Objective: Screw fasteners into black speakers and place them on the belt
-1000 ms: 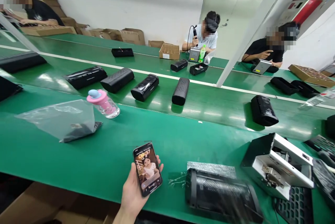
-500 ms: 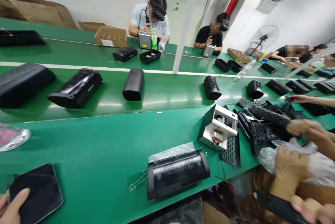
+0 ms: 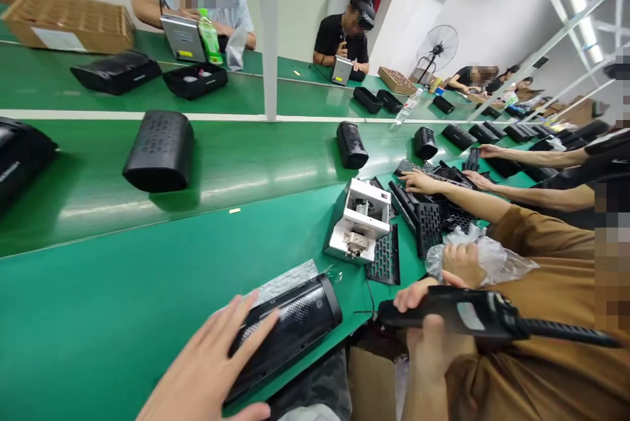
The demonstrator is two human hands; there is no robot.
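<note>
My left hand [image 3: 209, 359] is spread flat over the left part of a black speaker-like housing [image 3: 308, 313] with a perforated face, which lies near the table's front edge. Its fingertips rest on or just above that face; contact is hard to tell. To the right, my right hand [image 3: 433, 332] grips a black electric screwdriver [image 3: 457, 309], held level with its thin bit pointing left toward the housing and its ribbed cord end to the right. A silvery wrapped strip [image 3: 290, 281] lies behind the housing. A white screw-feeder-like machine [image 3: 361, 221] stands farther back.
Black perforated panels [image 3: 430, 221] lie piled at the right, where a co-worker in a brown shirt [image 3: 541, 257] reaches across and holds a plastic bag [image 3: 497, 263]. More black housings [image 3: 162, 149] stand along the middle strip. Other people sit across the table.
The view has swung right. My left hand, earlier holding a flat black panel at far left, is now empty over the housing. My right hand has brought the screwdriver up toward the housing.
</note>
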